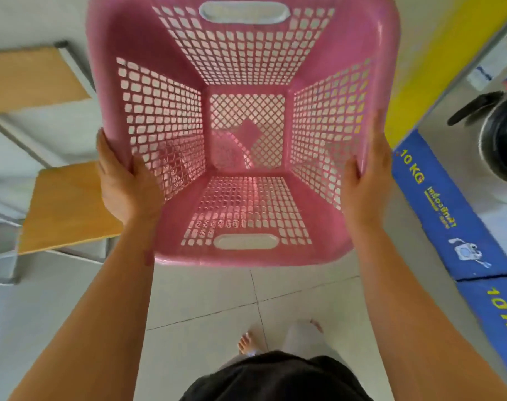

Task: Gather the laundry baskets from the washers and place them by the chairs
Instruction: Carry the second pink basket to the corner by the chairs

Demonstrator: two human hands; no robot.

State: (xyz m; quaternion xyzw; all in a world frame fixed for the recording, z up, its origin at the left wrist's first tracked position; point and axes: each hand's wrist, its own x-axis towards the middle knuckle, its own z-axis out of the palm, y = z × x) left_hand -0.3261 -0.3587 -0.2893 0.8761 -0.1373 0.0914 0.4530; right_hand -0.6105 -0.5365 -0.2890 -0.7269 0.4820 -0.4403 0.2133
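Head view, going left to right: two wooden chairs [64,206] stand at your left, your left hand [122,180] and right hand [365,180] each clamp a side rim of the empty pink laundry basket [246,134], thumbs inside and fingers outside, holding it in the air over the tiled floor [206,296], and the washers [501,140] line your right. Because you grip only the smooth rim rather than the handle slots, the basket could slip or tip forward. Its wide body also hides the floor ahead, so you might knock a chair while lowering it.
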